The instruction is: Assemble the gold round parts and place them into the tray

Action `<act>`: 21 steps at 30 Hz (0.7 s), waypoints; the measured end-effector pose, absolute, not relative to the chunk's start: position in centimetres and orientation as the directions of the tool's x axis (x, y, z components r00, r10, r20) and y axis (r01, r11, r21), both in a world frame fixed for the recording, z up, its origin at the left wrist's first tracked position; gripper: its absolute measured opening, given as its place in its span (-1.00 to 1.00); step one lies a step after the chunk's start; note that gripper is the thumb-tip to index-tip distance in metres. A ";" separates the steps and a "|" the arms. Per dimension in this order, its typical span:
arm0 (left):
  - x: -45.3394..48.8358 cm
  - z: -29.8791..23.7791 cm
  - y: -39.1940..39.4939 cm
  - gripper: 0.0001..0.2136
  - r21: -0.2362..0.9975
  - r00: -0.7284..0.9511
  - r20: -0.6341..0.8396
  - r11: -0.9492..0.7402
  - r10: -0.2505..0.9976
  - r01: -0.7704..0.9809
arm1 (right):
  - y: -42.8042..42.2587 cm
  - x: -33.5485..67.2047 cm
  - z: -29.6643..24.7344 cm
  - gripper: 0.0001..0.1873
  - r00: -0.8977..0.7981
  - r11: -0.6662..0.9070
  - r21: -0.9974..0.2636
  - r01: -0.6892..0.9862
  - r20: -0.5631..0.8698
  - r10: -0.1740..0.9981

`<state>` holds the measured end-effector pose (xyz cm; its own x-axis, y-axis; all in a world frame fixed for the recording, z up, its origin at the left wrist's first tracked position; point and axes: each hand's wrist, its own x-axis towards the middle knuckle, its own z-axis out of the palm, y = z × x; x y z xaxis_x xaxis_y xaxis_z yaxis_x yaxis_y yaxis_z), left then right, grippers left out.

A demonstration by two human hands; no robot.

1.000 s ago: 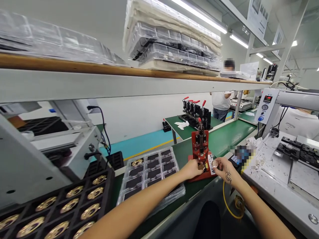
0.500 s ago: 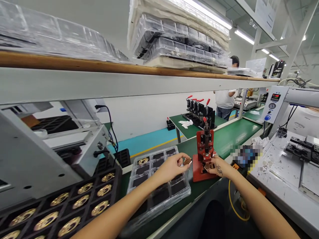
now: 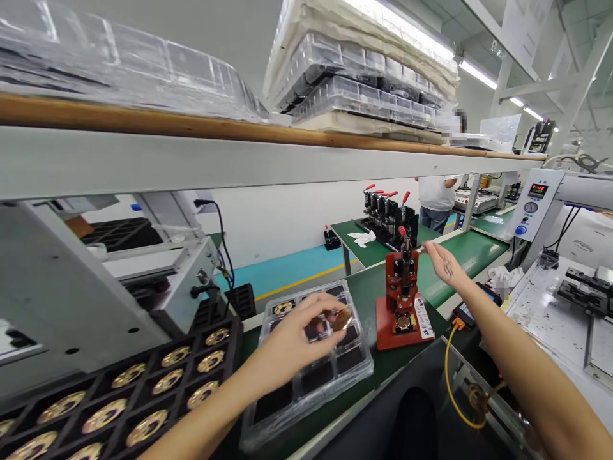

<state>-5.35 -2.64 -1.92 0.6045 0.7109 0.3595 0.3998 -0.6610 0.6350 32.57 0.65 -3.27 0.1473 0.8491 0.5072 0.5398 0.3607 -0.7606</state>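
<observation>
My left hand (image 3: 299, 335) pinches a round gold disc (image 3: 341, 319) just above a clear plastic tray (image 3: 311, 390) of dark compartments on the green belt. My right hand (image 3: 439, 260) is raised with its fingers spread, empty, next to the red-tipped lever (image 3: 402, 233) of a small red toggle press (image 3: 402, 300). Another gold part (image 3: 403, 321) sits in the press's base. A white label strip (image 3: 424, 316) lies on the red base plate.
A black tray (image 3: 119, 396) of several gold rings sits at lower left under a grey machine (image 3: 96, 287). A shelf (image 3: 239, 153) overhead carries stacked clear trays. A white dispensing station (image 3: 560, 300) stands at right. A person (image 3: 437, 195) works farther along the green belt.
My left hand took a gold disc from the press and carried it left over the clear tray. My right hand put a part in the press base, let go, and rose beside the lever.
</observation>
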 end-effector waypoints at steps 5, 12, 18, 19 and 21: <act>-2.7 -1.4 -3.9 -0.79 0.634 0.683 0.380 -0.713 0.624 0.300 | 0.8 27.5 3.9 -0.23 0.116 0.495 -0.772 0.398 0.577 0.808; -3.4 -1.6 -5.1 -0.74 0.678 0.630 0.308 -0.629 0.713 0.380 | -8.7 24.8 -1.3 -0.50 0.051 0.649 -0.467 0.601 0.833 0.551; -0.7 -2.2 -6.6 -0.75 0.656 0.672 0.337 -0.676 0.660 0.335 | -10.0 25.4 -5.1 -0.62 -0.098 0.668 -0.449 0.593 0.783 0.614; -0.2 -2.3 -7.0 -0.76 0.630 0.682 0.359 -0.704 0.637 0.327 | -10.5 25.3 -5.2 -0.62 -0.086 0.650 -0.460 0.605 0.774 0.628; 0.6 -2.6 -7.8 -0.75 0.556 0.707 0.401 -0.768 0.582 0.317 | -12.1 25.0 -5.5 -0.62 0.015 0.589 -0.500 0.635 0.771 0.637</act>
<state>0.61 -7.84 -2.60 0.7075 0.5822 0.4006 0.3171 -0.7681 0.5563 24.96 -12.06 -5.49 0.0152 0.6369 0.7708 0.6349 0.5893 -0.4995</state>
